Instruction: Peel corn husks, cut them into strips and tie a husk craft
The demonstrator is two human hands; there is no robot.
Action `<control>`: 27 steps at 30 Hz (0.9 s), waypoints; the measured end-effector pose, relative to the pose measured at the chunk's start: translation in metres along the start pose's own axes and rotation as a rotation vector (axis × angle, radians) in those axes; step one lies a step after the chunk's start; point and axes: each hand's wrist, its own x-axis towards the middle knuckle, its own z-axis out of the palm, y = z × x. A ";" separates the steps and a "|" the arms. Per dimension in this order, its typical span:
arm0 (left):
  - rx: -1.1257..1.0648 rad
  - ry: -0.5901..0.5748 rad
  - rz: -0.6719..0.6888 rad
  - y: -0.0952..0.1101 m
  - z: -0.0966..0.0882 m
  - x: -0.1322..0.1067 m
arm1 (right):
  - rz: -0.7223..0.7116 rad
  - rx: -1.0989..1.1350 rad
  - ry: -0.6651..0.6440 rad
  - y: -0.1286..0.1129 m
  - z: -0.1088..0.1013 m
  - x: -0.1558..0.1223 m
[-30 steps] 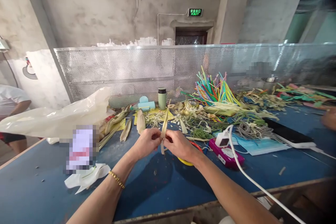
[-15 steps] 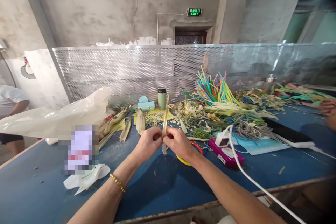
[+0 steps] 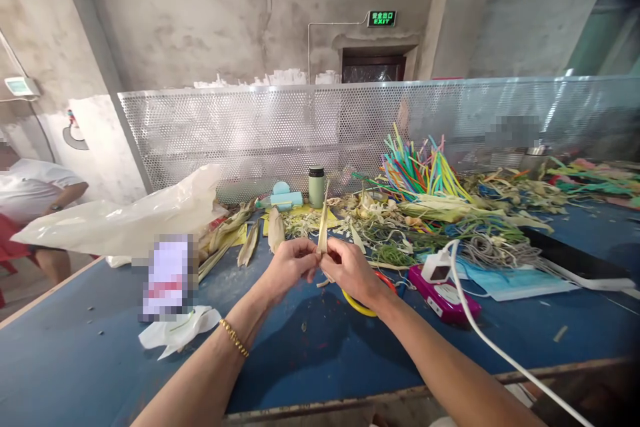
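Between my two hands a pale strip of corn husk stands upright, its narrow tip pointing away from me. My left hand pinches the strip's lower part from the left, fingers curled. From the other side, my right hand grips the same part with thumb and fingers. Under my right wrist lies a looped tool handle in yellow and red, partly hidden. Just beyond my left hand are dry husk pieces and a yellow sheet strewn with scraps.
A purple box with a white charger and cable sits right, near a blue face mask and a black device. Behind are husk heaps, colourful stems and a green bottle. Left lie a plastic bag and a phone. A person sits far left.
The view has turned slightly left, bringing more of the seated person into sight. The husk strip shows wider above my fingers, and less of its lower end shows. Both hands still grip it.
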 end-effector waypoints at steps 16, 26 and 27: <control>-0.046 0.073 -0.030 -0.002 -0.002 0.001 | 0.064 0.283 -0.054 0.005 0.000 -0.003; -0.418 -0.042 -0.099 0.002 0.000 -0.001 | 0.152 0.091 0.097 0.005 0.004 0.001; -0.436 -0.065 -0.094 0.002 0.000 -0.002 | 0.160 0.073 0.107 0.005 0.004 0.001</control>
